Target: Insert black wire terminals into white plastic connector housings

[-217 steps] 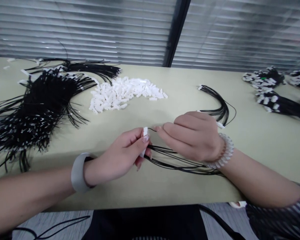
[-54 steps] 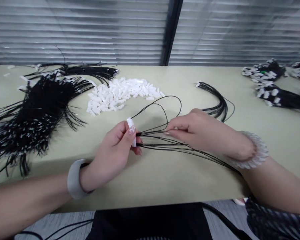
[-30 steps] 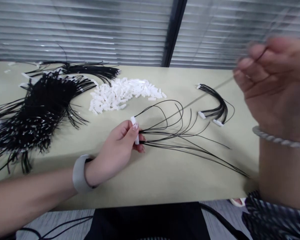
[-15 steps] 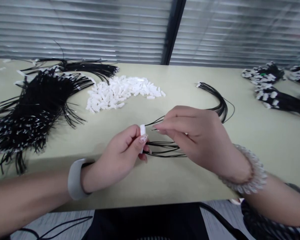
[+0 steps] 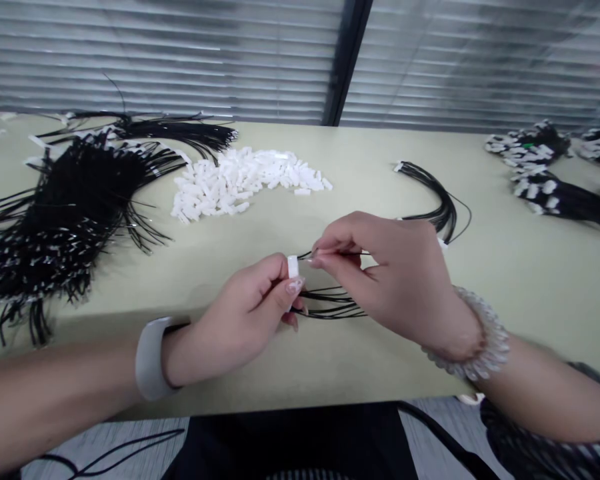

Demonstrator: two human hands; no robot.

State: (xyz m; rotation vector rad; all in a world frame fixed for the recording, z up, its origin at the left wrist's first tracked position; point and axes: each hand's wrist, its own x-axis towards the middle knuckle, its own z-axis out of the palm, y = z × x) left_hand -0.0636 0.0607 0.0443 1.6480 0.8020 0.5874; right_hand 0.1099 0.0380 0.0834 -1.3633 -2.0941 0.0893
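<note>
Between the thumb and fingers of my left hand [image 5: 253, 313] is a white plastic connector housing [image 5: 293, 267], its upper end showing above the thumb. Several black wires [image 5: 333, 303] run out of its right side and pass below my right hand [image 5: 385, 273]. My right thumb and forefinger are closed in a pinch on a thin black wire [image 5: 305, 259], its tip pointing at the upper part of the housing. Whether that tip touches the housing or has entered it, I cannot tell. The other right fingers are curled behind the pinch.
A heap of loose white housings [image 5: 250, 177] lies beyond my left hand. Large bundles of black wires [image 5: 80, 193] cover the table's left side. A curved wire bundle [image 5: 437, 193] lies behind my right hand, with finished-looking harnesses [image 5: 540, 173] at far right. Blinds [image 5: 155, 53] back the table [image 5: 360, 380].
My right hand has shifted slightly left, bringing the pinched wire's tip closer to the housing's upper end. My left hand still grips the housing, now slightly lower and to the right.
</note>
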